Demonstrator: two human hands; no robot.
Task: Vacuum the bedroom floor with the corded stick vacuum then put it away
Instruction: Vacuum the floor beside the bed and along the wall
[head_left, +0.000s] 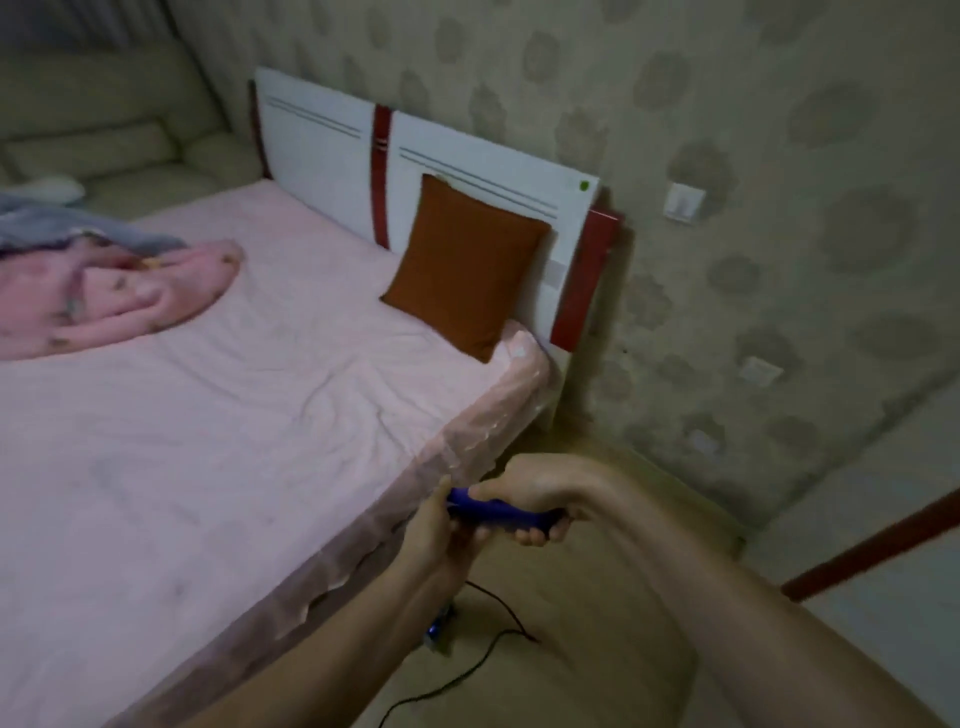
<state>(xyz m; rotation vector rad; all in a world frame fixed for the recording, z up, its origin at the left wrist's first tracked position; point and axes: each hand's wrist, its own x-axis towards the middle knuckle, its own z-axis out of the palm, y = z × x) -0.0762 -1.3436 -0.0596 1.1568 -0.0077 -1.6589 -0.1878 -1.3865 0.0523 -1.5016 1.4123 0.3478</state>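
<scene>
Pink sheeting covers the bed (208, 415) at left, a rust cushion (467, 265) propped against its headboard (322, 140). Near its edge, the left hand (436, 535) pinches the front of the blue vacuum handle (498, 512), probably steadying it. Just right, the right hand (524, 499) wraps the handle to steer. Below, the black cord (467, 670) trails over the floor (597, 623); the vacuum's body is mostly hidden.
</scene>
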